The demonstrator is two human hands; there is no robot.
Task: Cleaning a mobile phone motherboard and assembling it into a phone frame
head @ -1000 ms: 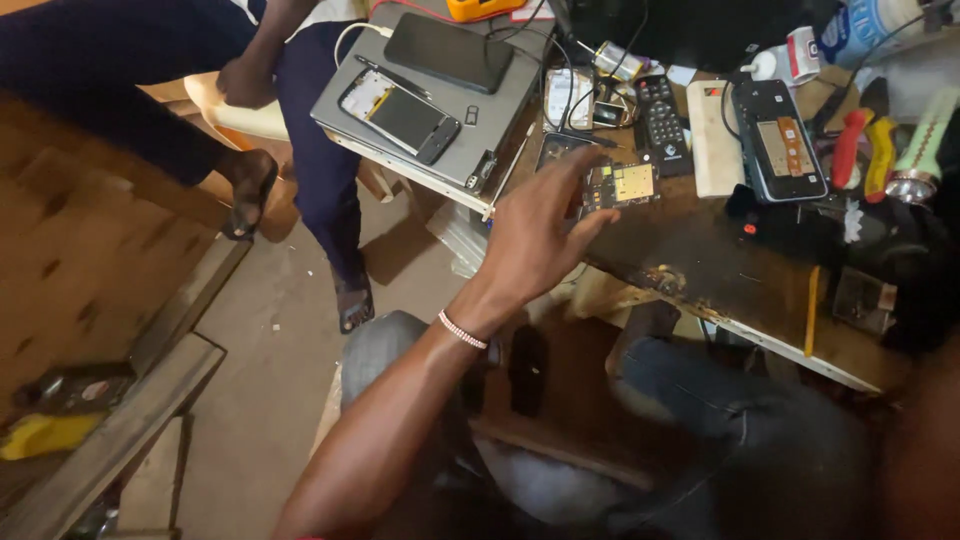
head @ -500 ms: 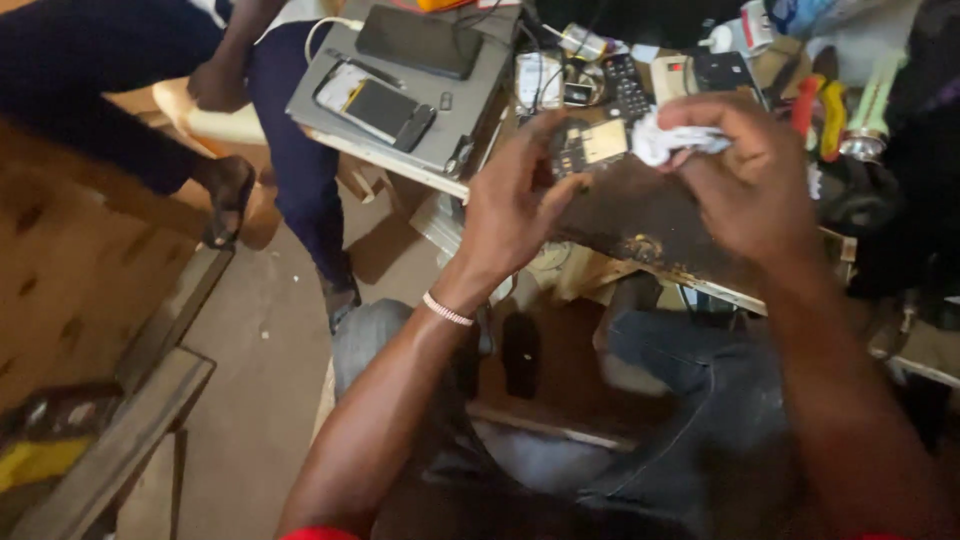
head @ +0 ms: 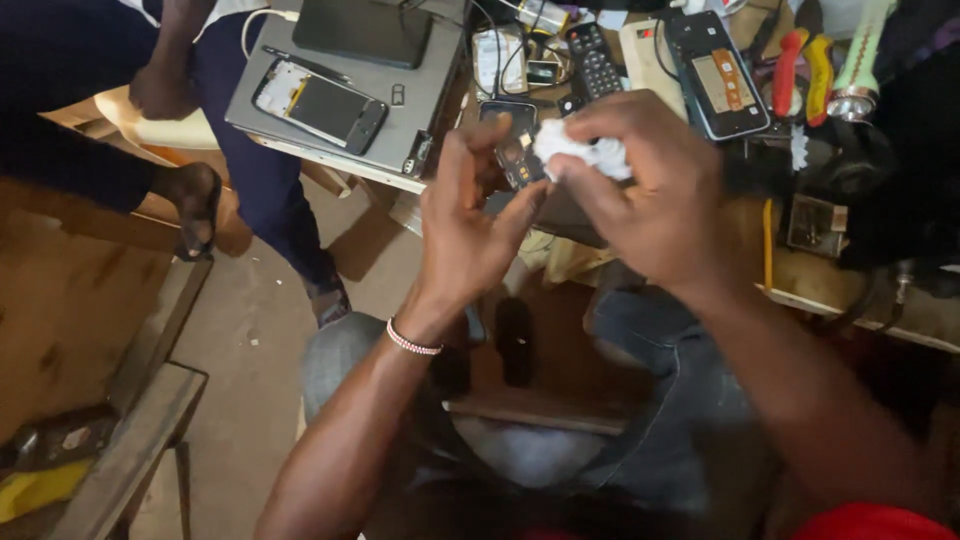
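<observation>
My left hand holds an opened phone body upright by its edges, its inner parts facing me. My right hand pinches a crumpled white tissue wad and presses it against the phone's upper right side. Both hands hover over the near edge of the cluttered wooden workbench, above my knees.
A grey laptop carries a cracked phone and a dark tablet. A remote, another opened phone, and red and green tool handles crowd the bench. Another person's legs stand at left beside a wooden bench.
My right hand came into view with the tissue and moved left onto the phone. My left hand turned the phone more upright and drew it nearer.
</observation>
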